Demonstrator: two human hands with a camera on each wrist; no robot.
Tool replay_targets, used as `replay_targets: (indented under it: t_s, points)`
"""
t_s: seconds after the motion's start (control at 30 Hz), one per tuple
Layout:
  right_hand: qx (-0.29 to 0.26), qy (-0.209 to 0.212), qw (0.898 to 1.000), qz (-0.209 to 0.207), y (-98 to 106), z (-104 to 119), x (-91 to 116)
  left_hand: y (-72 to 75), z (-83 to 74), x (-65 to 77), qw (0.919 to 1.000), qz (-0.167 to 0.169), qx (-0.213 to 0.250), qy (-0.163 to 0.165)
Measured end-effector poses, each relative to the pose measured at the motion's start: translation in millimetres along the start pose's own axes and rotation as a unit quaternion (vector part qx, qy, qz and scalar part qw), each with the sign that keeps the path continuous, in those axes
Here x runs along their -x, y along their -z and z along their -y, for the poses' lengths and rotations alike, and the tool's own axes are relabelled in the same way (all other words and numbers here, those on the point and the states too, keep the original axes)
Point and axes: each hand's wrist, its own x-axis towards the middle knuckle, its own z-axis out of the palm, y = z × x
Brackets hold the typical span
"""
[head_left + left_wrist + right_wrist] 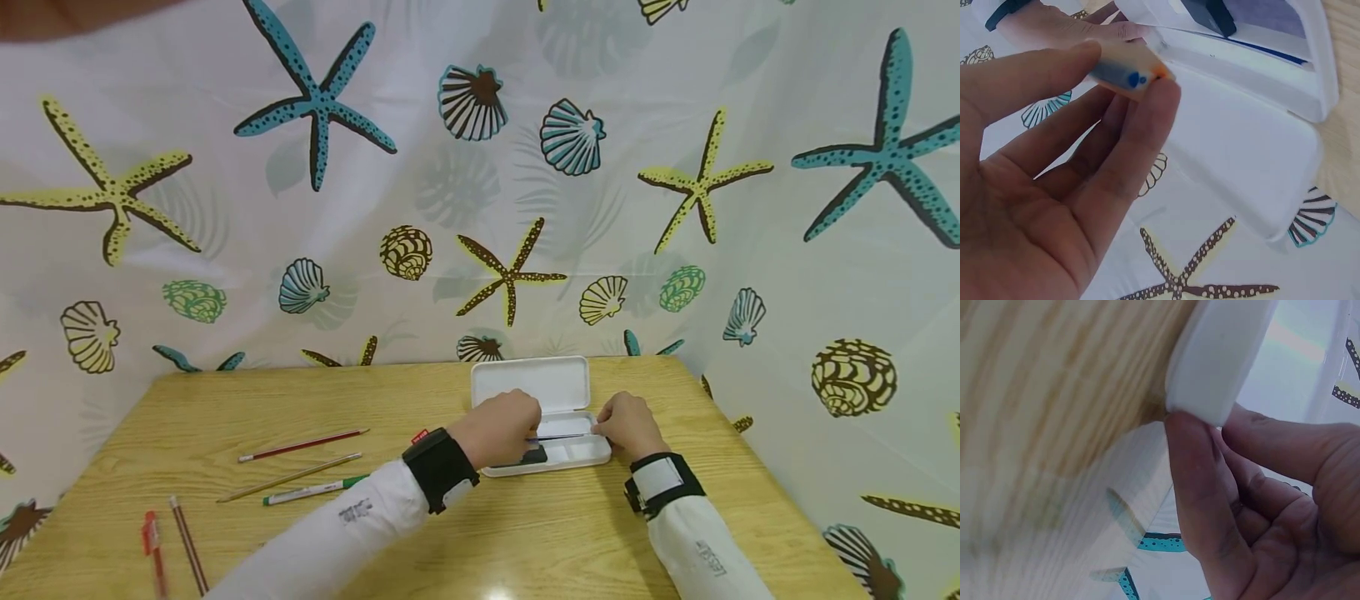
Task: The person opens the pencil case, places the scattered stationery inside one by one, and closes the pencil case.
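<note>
A white pencil case (529, 383) lies open at the back of the table, its lid tipped back toward the printed cloth. Between thumb and fingertips my left hand (498, 429) pinches a small pale block, probably an eraser (1125, 72), with blue and orange print; it is over the case and hidden in the head view. My right hand (630, 423) grips the right end of the case, thumb and finger on its white wall (1210, 369). Inside the case lie a dark block (1207, 15) and a thin blue pencil (1269, 54).
Left on the wooden table lie a red pencil (300, 447), a gold-coloured pencil (288, 477), a green-and-white marker (311, 492), a red-capped pen (153, 542) and a brown pencil (187, 542). Sea-patterned cloth (420, 317) hangs behind and along the right.
</note>
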Motion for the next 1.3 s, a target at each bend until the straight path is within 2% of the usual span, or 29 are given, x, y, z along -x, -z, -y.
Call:
replay_targets:
  t_s: [0.2, 0.37, 0.53, 0.73, 0.97, 1.3]
  points:
    - [-0.001, 0.008, 1.000, 0.000, -1, -3, -2, -8.5, -10.8, -19.6, 1.0000, -0.005, -0.004, 0.002]
    - [-0.002, 0.014, 1.000, 0.001, -1, -4, -2, -24.6, -11.5, -38.0, 0.9999, -0.012, -0.011, 0.000]
    - [0.001, 0.029, 1.000, -0.005, -1, -5, -2, -39.3, -12.1, -51.8, 0.9997, -0.023, 0.000, 0.007]
    - [0.008, 0.037, 0.999, -0.009, -1, -8, -4, -52.2, -17.4, -62.3, 0.9995, -0.029, 0.007, 0.008]
    - [0.009, 0.045, 0.999, -0.007, 0, -7, -4, -58.5, -29.0, -74.1, 0.9993, -0.030, -0.004, 0.021]
    - [0.013, 0.032, 0.999, -0.001, 0, -6, -4, -76.0, -36.4, -85.9, 0.9974, -0.053, -0.017, 0.045]
